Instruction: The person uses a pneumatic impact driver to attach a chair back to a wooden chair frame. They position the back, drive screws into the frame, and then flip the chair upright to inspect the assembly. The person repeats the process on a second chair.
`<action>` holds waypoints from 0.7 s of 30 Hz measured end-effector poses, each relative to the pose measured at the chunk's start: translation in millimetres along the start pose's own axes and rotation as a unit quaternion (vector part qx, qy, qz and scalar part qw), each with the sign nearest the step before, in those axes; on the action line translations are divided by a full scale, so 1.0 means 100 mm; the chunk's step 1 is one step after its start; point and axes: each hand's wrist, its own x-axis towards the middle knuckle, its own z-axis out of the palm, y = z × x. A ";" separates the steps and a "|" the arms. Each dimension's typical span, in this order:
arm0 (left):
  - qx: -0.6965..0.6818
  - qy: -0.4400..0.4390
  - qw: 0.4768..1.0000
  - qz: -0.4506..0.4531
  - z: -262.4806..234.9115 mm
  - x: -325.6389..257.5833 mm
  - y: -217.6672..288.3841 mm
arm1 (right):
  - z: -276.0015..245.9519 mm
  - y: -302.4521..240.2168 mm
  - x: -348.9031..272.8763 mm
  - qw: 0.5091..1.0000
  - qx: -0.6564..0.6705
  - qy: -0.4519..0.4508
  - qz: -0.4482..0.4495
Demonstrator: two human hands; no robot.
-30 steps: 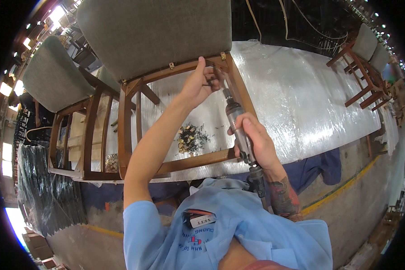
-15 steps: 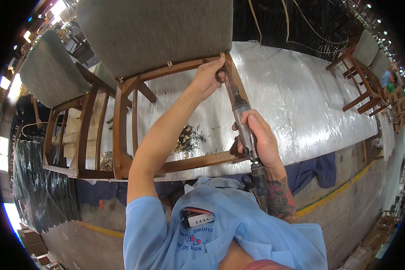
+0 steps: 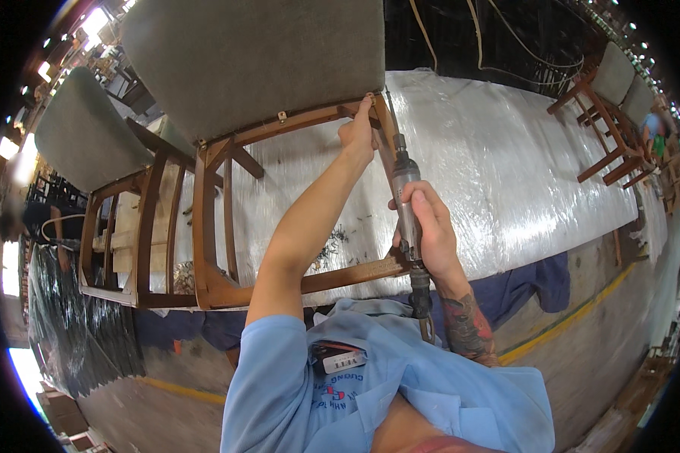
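My right hand is wrapped round a dark grey powered screwdriver, whose long thin bit points away from me, beside the far right corner of the chair frame. At that corner my left hand grips the brown wooden chair frame. One finger or thumb reaches up to a small metal bracket there; the other fingers are partly hidden. The chair lies on its back edge with its grey upholstered panel at the far side. A second small bracket sits midway along the joint.
A similar chair stands to the left, and more chairs are at the far right. Plastic film covers the work table, with a pile of dark screws inside the frame. Hoses hang at the back; a person is at far left.
The screwdriver's bit has moved off the corner bracket to the right. My left hand has let go of the bit's end and now has a digit extended onto the bracket.
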 end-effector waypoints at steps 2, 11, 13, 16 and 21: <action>-0.002 -0.003 1.000 0.012 -0.03 0.11 -0.05 | 0.02 0.00 -0.01 1.000 0.002 -0.010 0.003; 0.023 0.031 0.998 0.042 0.02 0.05 -0.02 | 0.02 0.00 -0.02 1.000 -0.012 -0.015 0.001; 0.015 0.027 0.998 0.063 0.02 -0.02 -0.01 | 0.02 -0.01 -0.03 1.000 -0.003 -0.016 0.007; 0.006 0.064 0.995 0.082 0.07 0.00 -0.02 | 0.03 0.00 -0.03 1.000 -0.004 -0.019 0.004; 0.020 0.081 0.990 0.110 0.08 0.02 -0.04 | 0.03 -0.01 -0.04 1.000 -0.014 -0.024 0.005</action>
